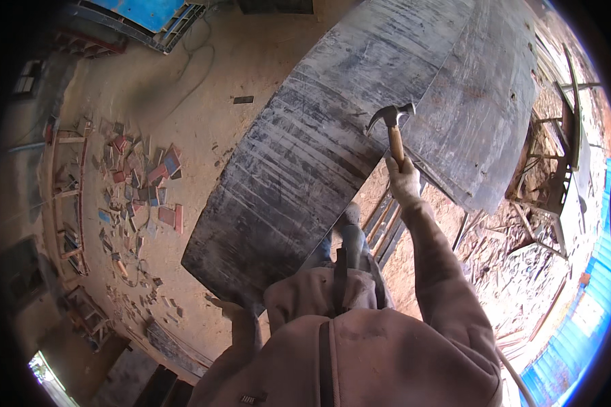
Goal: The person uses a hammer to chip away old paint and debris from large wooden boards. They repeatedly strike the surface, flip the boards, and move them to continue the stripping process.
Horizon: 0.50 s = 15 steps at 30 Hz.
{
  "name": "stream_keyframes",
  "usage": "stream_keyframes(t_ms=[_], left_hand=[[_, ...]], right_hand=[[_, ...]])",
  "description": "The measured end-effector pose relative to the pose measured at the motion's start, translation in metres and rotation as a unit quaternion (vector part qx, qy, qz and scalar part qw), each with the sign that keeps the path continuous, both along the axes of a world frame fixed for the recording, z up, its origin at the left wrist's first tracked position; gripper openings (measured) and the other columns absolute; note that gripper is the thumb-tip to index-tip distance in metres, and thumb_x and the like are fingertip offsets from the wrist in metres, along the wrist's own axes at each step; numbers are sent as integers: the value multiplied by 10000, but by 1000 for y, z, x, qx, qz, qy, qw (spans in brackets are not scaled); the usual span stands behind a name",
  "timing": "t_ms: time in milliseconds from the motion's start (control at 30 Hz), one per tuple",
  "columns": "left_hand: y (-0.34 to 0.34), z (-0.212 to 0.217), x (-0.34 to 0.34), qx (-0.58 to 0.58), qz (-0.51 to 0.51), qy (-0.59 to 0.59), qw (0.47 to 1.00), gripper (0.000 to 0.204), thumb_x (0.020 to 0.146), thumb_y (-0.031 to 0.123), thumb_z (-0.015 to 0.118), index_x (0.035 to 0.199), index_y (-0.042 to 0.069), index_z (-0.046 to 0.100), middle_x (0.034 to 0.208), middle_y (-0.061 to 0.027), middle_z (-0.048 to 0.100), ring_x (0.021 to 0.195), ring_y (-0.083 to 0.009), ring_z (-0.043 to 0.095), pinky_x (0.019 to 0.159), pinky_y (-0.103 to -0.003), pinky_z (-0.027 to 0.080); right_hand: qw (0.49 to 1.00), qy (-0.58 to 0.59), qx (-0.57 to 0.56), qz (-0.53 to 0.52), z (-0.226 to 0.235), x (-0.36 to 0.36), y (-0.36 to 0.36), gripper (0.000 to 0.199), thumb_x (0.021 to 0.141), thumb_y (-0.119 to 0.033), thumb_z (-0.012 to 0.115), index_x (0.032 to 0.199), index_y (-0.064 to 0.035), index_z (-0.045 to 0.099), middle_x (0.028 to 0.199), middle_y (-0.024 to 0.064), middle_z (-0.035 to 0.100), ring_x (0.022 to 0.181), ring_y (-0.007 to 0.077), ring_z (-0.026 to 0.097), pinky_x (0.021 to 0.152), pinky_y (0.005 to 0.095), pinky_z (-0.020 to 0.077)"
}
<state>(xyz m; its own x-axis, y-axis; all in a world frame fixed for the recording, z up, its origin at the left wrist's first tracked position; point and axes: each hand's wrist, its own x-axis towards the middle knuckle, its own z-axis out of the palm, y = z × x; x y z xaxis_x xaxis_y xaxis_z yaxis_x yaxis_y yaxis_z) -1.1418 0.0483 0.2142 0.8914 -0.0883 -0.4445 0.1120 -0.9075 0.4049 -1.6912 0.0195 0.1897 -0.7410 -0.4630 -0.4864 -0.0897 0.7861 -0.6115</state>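
Observation:
My right hand [404, 182], in a pale glove, is closed round the wooden handle of a claw hammer [395, 132]. The steel head is raised over the large dark panel [299, 146], its claw pointing left. My left hand [225, 306] is at the panel's near left edge, low in the view. Most of its fingers are hidden there, so I cannot tell whether they grip the edge. A second dark sheet [478, 115] adjoins the panel on the right, with a gap beside its near corner.
Scrap wood pieces [139, 183] litter the dirt floor at left, near a long reddish frame [83, 197]. A blue-topped frame [139, 13] stands at far left. Metal frames [557, 156] and scattered debris lie at right, before blue corrugated sheeting [584, 312]. My shoe [351, 214] is below the panel's edge.

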Motion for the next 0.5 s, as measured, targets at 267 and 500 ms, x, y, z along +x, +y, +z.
stream_keyframes(t_ms=[267, 500], left_hand=[[6, -7, 11, -3, 7, -21, 1000, 1073, 912, 830, 366, 1383, -117, 545, 1415, -317, 549, 1291, -465, 551, 1118, -565, 427], [0, -5, 1, -23, 23, -1, 999, 1073, 912, 828, 369, 1386, -119, 541, 1418, -317, 546, 1293, -463, 550, 1116, -563, 430]], right_hand=[[842, 323, -428, 55, 8, -8, -5, 367, 999, -402, 664, 1094, -55, 586, 762, 89, 660, 675, 158, 649, 559, 293, 499], [959, 3, -269, -93, 3, 5, 7, 304, 993, -339, 682, 1058, -50, 610, 696, 45, 625, 556, 116, 562, 493, 282, 439]])
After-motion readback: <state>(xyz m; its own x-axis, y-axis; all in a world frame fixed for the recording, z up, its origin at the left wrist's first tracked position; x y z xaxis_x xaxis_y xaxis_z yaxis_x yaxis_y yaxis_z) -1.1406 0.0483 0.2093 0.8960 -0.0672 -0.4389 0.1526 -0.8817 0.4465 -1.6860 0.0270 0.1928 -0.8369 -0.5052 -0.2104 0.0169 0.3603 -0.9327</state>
